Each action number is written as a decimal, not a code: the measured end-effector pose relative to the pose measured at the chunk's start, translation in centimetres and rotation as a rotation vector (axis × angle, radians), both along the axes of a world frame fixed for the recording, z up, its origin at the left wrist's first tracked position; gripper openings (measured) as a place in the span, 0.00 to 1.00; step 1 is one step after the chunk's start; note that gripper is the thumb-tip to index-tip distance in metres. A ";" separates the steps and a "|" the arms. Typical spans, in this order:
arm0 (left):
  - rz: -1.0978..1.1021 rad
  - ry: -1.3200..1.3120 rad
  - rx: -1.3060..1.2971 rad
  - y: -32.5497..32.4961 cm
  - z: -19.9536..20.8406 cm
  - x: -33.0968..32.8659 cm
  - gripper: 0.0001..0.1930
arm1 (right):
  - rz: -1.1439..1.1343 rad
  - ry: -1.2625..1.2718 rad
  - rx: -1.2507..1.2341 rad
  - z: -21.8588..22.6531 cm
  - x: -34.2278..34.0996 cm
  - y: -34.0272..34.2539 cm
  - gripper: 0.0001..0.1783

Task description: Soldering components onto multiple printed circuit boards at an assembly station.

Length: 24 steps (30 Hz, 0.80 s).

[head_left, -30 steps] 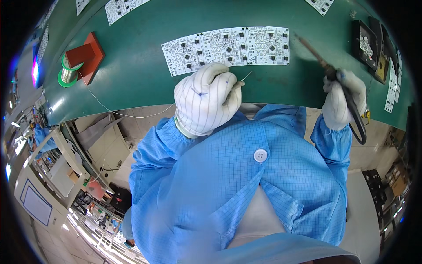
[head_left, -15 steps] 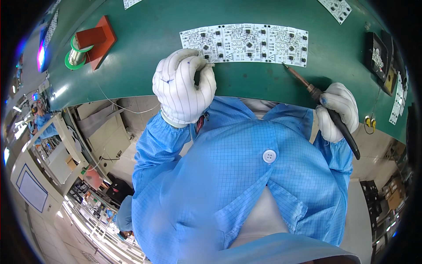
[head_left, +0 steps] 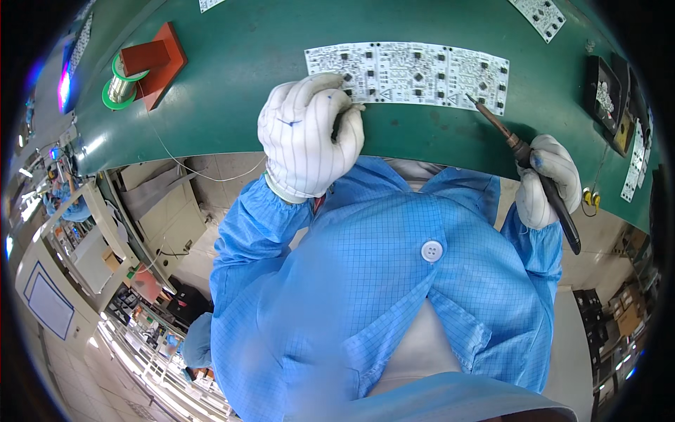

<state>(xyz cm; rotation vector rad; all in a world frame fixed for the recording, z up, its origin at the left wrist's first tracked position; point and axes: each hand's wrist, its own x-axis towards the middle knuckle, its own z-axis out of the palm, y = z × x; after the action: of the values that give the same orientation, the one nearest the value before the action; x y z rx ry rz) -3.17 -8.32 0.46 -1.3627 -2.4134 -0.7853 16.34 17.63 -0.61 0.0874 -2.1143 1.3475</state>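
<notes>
A long white panel of circuit boards [head_left: 415, 74] lies on the green bench top in front of me. My left hand [head_left: 309, 137], in a white striped glove, is curled at the panel's lower left edge, its fingers overlapping that corner. Thin solder wire [head_left: 211, 178] runs from a spool to this hand; its end is hidden by the glove. In my right hand [head_left: 552, 179], also gloved, is a soldering iron [head_left: 524, 151] with a dark handle. Its tip points up and left, over the lower edge of the panel's right section.
The solder spool [head_left: 121, 90] with green flanges sits on a red-brown stand [head_left: 167, 67] at the left. To the right is a black tray [head_left: 603, 95] of small parts, with narrow white boards [head_left: 633, 162] beside it. Another circuit board [head_left: 540, 17] lies at the far right.
The panel has slid to the right together with my left hand. My right hand and the iron have shifted slightly right, and the tip now overlaps the panel further.
</notes>
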 end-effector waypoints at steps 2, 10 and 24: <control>-0.034 0.006 0.008 0.6 -0.1 0.3 0.09 | -0.077 0.023 -0.014 -0.2 0.3 -0.1 0.13; -0.108 -0.090 0.116 1.7 0.1 1.4 0.09 | -0.198 0.001 -0.066 -0.5 0.6 -0.6 0.15; 0.133 -0.151 0.046 -0.5 0.0 -0.4 0.07 | -0.227 0.007 0.005 -1.1 1.2 -0.4 0.13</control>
<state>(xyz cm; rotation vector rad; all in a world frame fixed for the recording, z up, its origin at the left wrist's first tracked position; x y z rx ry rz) -3.61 -8.83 0.45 -1.1506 -2.5517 -0.9324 17.50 17.24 -1.71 -0.1421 -2.0516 1.2054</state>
